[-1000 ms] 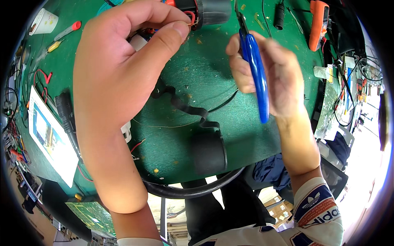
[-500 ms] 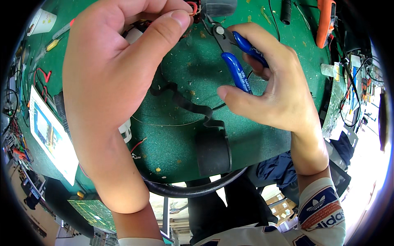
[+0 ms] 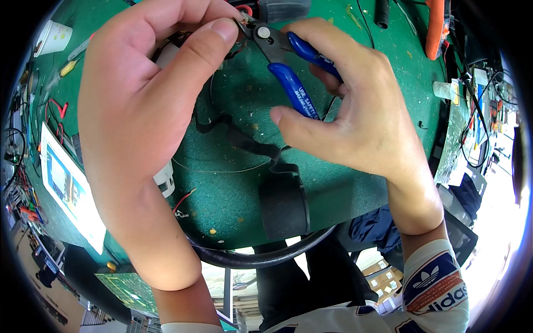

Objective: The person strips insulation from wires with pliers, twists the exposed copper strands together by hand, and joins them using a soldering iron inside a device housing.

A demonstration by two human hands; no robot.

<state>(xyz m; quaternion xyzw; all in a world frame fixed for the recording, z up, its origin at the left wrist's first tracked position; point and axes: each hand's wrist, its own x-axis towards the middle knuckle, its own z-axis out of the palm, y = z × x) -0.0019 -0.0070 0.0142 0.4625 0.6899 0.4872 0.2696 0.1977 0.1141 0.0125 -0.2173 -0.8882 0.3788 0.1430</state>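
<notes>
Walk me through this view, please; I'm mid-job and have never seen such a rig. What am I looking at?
There is no machine: each grip is a person's bare hand. The picture comes from the left of two fisheye cameras worn on that person's head, looking down, so straight edges bend near the rim. The left hand pinches at a red wire; the right hand holds blue-handled cutters, handles spread, tips close to the left fingertips. On the green table lie a wavy black strap and, nearer the person, a rounded black piece. A white cup is at upper left.
</notes>
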